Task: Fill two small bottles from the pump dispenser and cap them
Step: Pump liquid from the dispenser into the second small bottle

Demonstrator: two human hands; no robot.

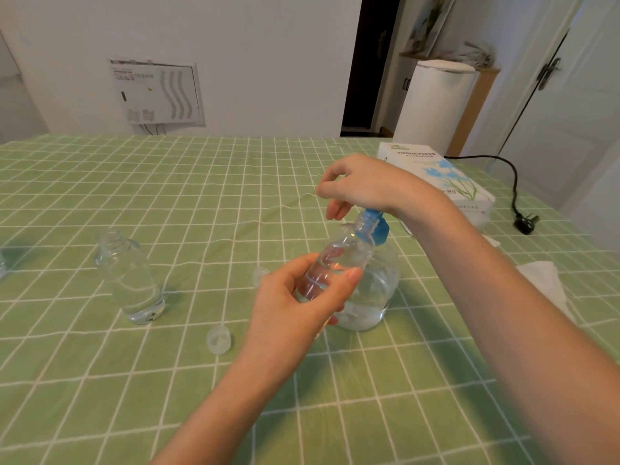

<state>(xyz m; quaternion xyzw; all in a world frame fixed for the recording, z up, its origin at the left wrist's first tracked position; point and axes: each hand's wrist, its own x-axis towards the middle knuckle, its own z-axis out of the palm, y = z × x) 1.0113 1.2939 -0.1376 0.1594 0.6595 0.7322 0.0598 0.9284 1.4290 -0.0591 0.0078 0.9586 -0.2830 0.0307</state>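
Toward the left edge of the bench, an uncapped small bottle is stood upright. Two loose caps are seen nearer the centre. A second small bottle is gripped, tilted, by the left hand. The blue pump head of the pump dispenser is pressed under the loosely curled right hand.

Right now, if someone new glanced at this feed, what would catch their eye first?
Centre frame, the left hand holds a small clear bottle tilted up to the blue pump head of the clear dispenser, with the right hand resting on the pump. To the left, a second small bottle stands uncapped on the green checked tablecloth, and two clear caps lie loose nearby.
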